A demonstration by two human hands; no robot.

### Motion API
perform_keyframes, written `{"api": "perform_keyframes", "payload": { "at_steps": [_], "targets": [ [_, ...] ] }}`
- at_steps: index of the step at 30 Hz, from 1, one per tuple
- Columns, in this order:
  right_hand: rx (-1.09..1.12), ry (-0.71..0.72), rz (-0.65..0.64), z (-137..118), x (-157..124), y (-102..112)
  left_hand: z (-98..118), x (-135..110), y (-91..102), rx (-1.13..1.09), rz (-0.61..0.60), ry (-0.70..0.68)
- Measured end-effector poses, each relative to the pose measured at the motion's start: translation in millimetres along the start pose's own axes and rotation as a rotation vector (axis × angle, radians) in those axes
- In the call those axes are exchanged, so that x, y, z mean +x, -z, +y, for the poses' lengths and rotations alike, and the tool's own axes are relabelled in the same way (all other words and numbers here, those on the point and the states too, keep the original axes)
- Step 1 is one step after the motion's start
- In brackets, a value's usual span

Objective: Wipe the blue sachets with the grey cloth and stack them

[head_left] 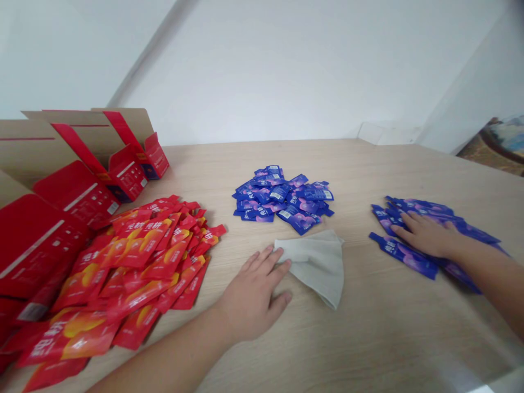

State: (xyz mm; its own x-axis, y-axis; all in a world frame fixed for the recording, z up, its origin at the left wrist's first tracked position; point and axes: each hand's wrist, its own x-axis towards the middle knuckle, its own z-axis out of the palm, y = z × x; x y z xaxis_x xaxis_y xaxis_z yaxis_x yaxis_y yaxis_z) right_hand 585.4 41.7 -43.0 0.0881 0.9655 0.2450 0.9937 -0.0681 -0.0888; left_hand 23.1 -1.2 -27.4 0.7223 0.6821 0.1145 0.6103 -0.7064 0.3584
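My left hand [254,295] lies flat on the table with fingers stretched out, its fingertips touching the left edge of a crumpled grey cloth [317,262]. On the right, my right hand [426,233] rests palm down, fingers spread, on a pile of larger blue-purple spouted pouches [407,256]. Behind the cloth sits a heap of smaller blue sachets [282,197]. To the left of my left hand spreads a big heap of red and orange pouches [139,256]. Neither hand grips anything that I can see.
Opened red cardboard boxes [126,172] stand in a row along the left side, flaps up, beside the red heap. A white wall [286,71] bounds the wooden table [196,169] at the back. A low white object [387,132] sits near the far right edge.
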Motion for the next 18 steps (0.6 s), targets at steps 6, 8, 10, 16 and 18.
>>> {"api": "perform_keyframes", "payload": {
  "at_steps": [6,8,10,16,18],
  "targets": [
    [0.058,0.196,-0.087,-90,73,-1,-1,0,0.3,-0.047,0.028,-0.017],
    [0.083,0.305,-0.111,-127,101,-14,1,0,2.7,-0.061,0.016,-0.014],
    [0.096,0.378,-0.14,-158,125,-25,3,0,5.3,-0.067,-0.001,-0.004],
    [0.083,0.361,-0.19,-187,158,-23,5,0,6.5,-0.064,-0.034,0.011],
    [0.059,0.298,-0.148,-187,148,-9,4,-1,5.1,-0.09,-0.004,0.002]
  ]
}}
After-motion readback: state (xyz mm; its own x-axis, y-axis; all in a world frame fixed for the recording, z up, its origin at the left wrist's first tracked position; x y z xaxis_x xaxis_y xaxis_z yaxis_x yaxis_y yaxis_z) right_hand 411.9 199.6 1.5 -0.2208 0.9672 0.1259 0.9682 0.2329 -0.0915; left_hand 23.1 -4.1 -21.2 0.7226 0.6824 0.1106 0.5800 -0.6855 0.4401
